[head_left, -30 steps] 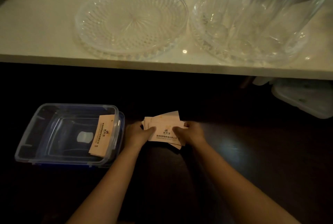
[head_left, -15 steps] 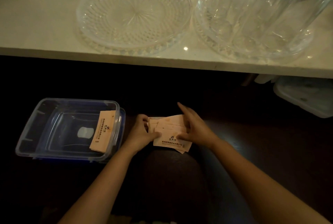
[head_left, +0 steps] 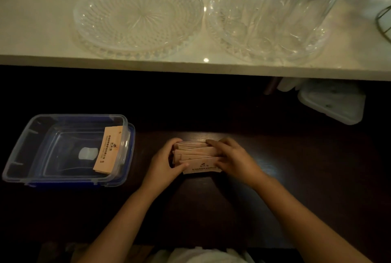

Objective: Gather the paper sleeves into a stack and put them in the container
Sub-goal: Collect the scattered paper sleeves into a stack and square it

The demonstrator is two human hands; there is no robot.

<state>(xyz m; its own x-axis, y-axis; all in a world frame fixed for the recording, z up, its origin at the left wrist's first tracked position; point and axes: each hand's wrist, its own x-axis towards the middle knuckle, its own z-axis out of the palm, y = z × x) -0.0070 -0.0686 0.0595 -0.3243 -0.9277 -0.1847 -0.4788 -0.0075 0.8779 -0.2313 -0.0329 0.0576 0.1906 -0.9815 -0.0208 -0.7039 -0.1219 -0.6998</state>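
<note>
A bundle of pale orange paper sleeves with dark printed text lies on the dark table, roughly squared into a stack. My left hand presses its left end and my right hand covers its right end, so both hands grip it between them. To the left stands a clear plastic container with a blue base. Inside it, one paper sleeve leans against the right wall.
A white shelf runs across the back, carrying a cut-glass plate and a tall ribbed glass vessel on a second plate. A white plastic lid lies under the shelf at the right.
The fanned sleeves have been pushed together into a tighter stack. My right hand moved from flat on top to the stack's right end, and my left hand closed on its left end.
</note>
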